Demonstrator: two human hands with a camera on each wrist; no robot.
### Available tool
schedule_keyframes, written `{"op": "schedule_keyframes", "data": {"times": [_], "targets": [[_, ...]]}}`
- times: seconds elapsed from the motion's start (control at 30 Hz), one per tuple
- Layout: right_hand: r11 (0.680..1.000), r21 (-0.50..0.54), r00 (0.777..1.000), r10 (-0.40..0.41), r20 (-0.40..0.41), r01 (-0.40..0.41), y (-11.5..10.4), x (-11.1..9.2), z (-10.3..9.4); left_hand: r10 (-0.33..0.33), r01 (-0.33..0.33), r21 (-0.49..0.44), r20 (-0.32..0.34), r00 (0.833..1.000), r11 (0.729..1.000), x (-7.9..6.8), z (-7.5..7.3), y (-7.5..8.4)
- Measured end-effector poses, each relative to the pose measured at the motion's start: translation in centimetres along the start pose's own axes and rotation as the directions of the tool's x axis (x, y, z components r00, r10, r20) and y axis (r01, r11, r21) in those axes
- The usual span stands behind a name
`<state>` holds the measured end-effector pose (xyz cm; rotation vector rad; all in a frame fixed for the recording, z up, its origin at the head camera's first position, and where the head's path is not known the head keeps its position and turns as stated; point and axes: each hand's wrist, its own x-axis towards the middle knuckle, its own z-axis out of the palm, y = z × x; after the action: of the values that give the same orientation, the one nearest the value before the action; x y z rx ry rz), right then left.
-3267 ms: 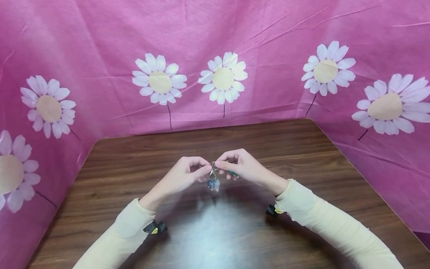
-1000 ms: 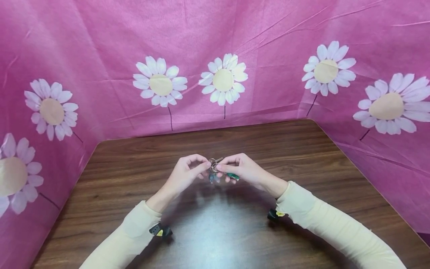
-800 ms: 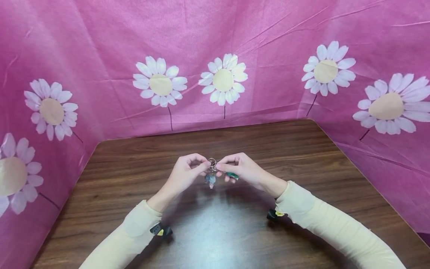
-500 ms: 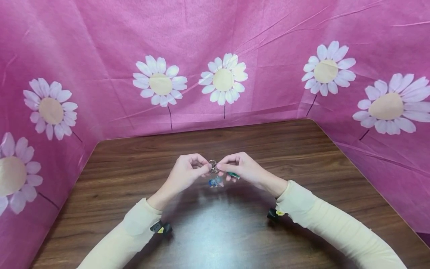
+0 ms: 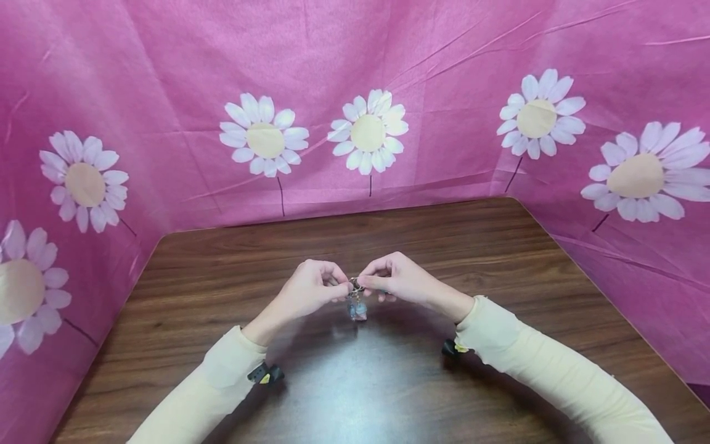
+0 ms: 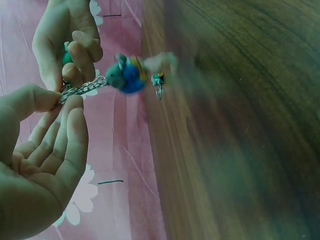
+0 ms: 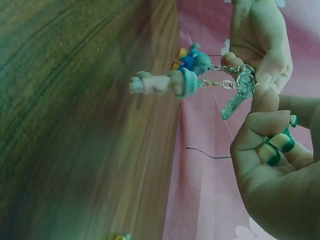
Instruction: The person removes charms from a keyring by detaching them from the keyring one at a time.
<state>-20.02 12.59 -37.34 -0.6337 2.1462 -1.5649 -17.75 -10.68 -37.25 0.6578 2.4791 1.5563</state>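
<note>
From where I stand, the key ring [image 5: 355,285] is up off the worktop [image 5: 460,388], near the middle of the frame, between the two hands. The left hand [image 5: 309,288] and the right hand [image 5: 402,280] each have a grip pinching it between thumb and fingertip, one from either side.

The charms dangle straight down, their long axis running toward the bottom of the head view, where they blur into a small bluish bunch. Turned sideways in the right wrist view, they stretch from the ring toward the left of the frame, and only there do I make out the key [image 7: 232,106], its blade slanting to lower left. The hatted figure [image 7: 185,84] shows clearly there too, hat end nearest its chain, feet pointing left, with the blue figure [image 7: 188,61] beside it.

The left wrist view shows the blue figure's chain [image 6: 90,88] running rightward, the hatted figure a smear beyond. A green figure [image 7: 277,145], tucked against the right hand's curled fingers, is plain from the right wrist but nearly hidden in the head view. Behind hangs a pink cloth [image 5: 444,74] with daisies.
</note>
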Motion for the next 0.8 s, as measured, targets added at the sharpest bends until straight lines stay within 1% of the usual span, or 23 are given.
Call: {"op": "schedule_keyframes", "data": {"times": [0.07, 0.13, 0.27, 0.33, 0.4, 0.47, 0.53, 0.6, 0.63, 0.7, 0.8], "targets": [[1.000, 0.017, 1.000, -0.016, -0.015, 0.017, -0.2, -0.1, 0.0, 0.005, -0.005, -0.026, -0.017, 1.000, 1.000, 0.0, 0.2, -0.2], [0.997, 0.064, 0.999, -0.035, -0.037, 0.037, -0.2, -0.1, -0.1, 0.019, -0.022, -0.079, -0.039, 0.999, 0.997, -0.1, 0.4, -0.5], [0.979, 0.195, 0.996, -0.047, -0.071, 0.060, 0.0, -0.1, 0.0, 0.077, -0.092, -0.155, -0.099, 0.992, 0.984, -0.2, 1.0, -1.1], [0.969, 0.238, 0.996, -0.040, -0.080, 0.059, 0.1, 0.0, 0.2, 0.091, -0.113, -0.199, -0.117, 0.989, 0.973, -0.2, 1.3, -1.3], [0.964, 0.258, 0.996, -0.036, -0.084, 0.057, 0.2, 0.0, 0.4, 0.076, -0.106, -0.248, -0.131, 0.988, 0.963, -0.2, 1.5, -1.5], [0.962, 0.265, 0.995, -0.039, -0.088, 0.061, 0.2, 0.0, 0.5, 0.038, -0.077, -0.300, -0.134, 0.990, 0.951, -0.2, 1.7, -1.5], [0.961, 0.268, 0.995, -0.045, -0.092, 0.068, 0.2, 0.0, 0.6, 0.001, -0.045, -0.333, -0.131, 0.991, 0.942, -0.2, 1.7, -1.5], [0.960, 0.270, 0.994, -0.052, -0.096, 0.077, 0.1, -0.1, 0.7, -0.014, -0.028, -0.342, -0.120, 0.993, 0.939, -0.2, 1.7, -1.5], [0.959, 0.271, 0.994, -0.056, -0.097, 0.080, 0.1, 0.0, 0.7, -0.014, -0.027, -0.329, -0.119, 0.993, 0.944, -0.3, 1.7, -1.5], [0.959, 0.272, 0.994, -0.057, -0.098, 0.082, 0.1, 0.0, 0.7, -0.005, -0.034, -0.304, -0.127, 0.992, 0.952, -0.3, 1.7, -1.5], [0.959, 0.272, 0.994, -0.055, -0.096, 0.079, 0.2, 0.1, 0.7, 0.001, -0.041, -0.303, -0.131, 0.991, 0.952, -0.3, 1.6, -1.4]]}}
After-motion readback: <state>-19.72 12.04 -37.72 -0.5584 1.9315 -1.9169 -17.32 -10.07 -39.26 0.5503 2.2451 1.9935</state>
